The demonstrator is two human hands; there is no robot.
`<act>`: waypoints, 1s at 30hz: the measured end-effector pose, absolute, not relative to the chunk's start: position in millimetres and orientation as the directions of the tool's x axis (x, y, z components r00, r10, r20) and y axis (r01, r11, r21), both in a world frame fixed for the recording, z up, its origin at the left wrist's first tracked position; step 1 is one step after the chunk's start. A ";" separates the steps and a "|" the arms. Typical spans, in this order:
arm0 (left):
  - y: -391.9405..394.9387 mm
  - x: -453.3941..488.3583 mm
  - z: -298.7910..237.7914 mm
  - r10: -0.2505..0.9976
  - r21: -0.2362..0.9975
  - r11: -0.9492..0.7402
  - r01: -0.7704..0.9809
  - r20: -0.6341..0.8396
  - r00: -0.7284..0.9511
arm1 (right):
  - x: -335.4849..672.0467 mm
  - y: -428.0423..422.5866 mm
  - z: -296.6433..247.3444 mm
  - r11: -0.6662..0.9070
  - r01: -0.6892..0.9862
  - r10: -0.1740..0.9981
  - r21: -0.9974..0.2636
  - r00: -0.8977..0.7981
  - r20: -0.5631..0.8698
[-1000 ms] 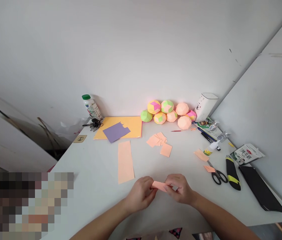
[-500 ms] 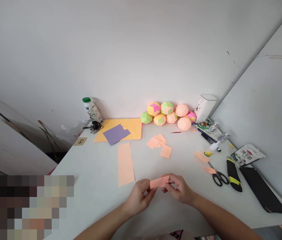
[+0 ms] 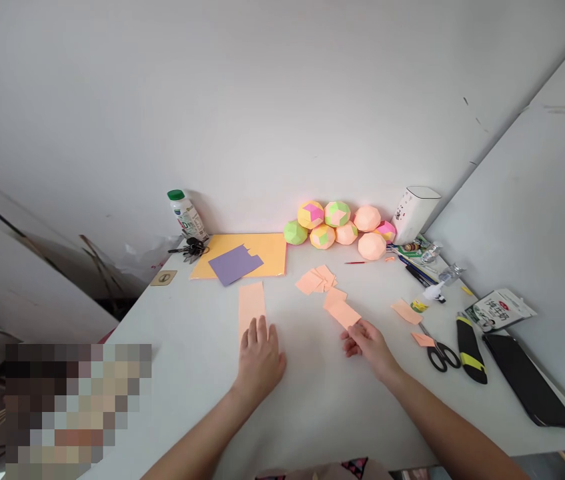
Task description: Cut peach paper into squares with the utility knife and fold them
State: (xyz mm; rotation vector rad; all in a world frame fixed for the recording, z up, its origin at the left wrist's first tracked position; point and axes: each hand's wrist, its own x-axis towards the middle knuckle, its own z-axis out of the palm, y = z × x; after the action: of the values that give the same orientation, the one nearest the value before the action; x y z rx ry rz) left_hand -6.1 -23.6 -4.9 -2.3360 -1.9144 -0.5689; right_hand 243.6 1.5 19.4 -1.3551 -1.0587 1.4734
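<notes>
My left hand (image 3: 261, 357) lies with fingers stretched over the near end of a long peach paper strip (image 3: 251, 303) on the table. Between the thumb and fingers of my right hand (image 3: 368, 343) is a small folded peach piece of paper (image 3: 344, 313). Its far end overlaps a square peach paper (image 3: 337, 293) lying on the table. Just beyond is a loose pile of peach paper squares (image 3: 316, 280). Part of the long strip is hidden under my left hand.
Faceted paper balls (image 3: 371, 246) are stacked against the wall. A purple sheet (image 3: 235, 265) lies on a yellow pad (image 3: 275, 263), beside keys (image 3: 193, 247) and a bottle (image 3: 186, 215). On the right are scissors (image 3: 437, 357), a glue bottle (image 3: 432, 292), a cutter (image 3: 470, 350) and a black phone-like slab (image 3: 527, 380).
My hands have come apart. The left has let go of the peach paper and moved onto the long strip; the right has carried the paper forward to the squares.
</notes>
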 end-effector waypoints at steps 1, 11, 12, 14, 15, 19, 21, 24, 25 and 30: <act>-22.8 -7.5 -6.4 0.952 0.151 -0.178 0.972 0.277 0.131 | 243.9 2.2 17.4 -0.299 -0.041 0.954 -0.954 -0.026 -0.298; -49.5 18.9 -2.2 0.891 0.534 -0.453 0.714 0.272 0.363 | 235.5 -6.3 11.5 -0.033 -0.040 0.999 -0.999 -0.034 -0.032; -50.3 20.3 0.0 0.886 0.617 -0.461 0.638 0.282 0.367 | 235.6 -6.2 14.5 -0.033 -0.107 0.997 -0.994 -0.073 -0.025; -50.1 22.2 6.0 0.890 0.759 -0.435 0.484 0.282 0.359 | 235.2 -7.5 20.1 -0.037 -0.239 0.987 -0.970 -0.163 0.003; -49.6 23.1 9.6 0.899 0.815 -0.402 0.416 0.264 0.350 | 234.5 -9.3 22.2 -0.023 -0.280 0.979 -0.960 -0.202 0.035; -49.3 26.8 22.3 0.932 0.939 -0.263 0.221 0.188 0.309 | 230.0 -24.0 23.9 0.175 -0.229 0.929 -0.958 -0.284 0.238; -50.8 28.1 25.4 0.933 0.950 -0.256 0.178 0.195 0.302 | 228.0 -32.8 23.9 0.327 -0.147 0.876 -0.934 -0.325 0.357; -52.9 29.0 26.1 0.928 0.952 -0.270 0.146 0.216 0.304 | 225.7 -41.9 25.7 0.540 -0.022 0.767 -0.841 -0.399 0.503; -53.3 29.0 25.6 0.926 0.950 -0.278 0.141 0.226 0.302 | 225.1 -43.4 26.4 0.585 0.014 0.737 -0.811 -0.425 0.525; -52.7 27.7 22.1 0.904 0.907 -0.385 0.173 0.333 0.268 | 222.6 -44.8 25.6 0.631 0.101 0.702 -0.769 -0.496 0.511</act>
State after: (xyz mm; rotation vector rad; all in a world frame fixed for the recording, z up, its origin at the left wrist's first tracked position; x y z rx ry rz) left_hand 27.7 -52.7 22.1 -2.9757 -1.6758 -1.9917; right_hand 222.6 -44.8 25.6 -0.6312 -1.9740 0.8637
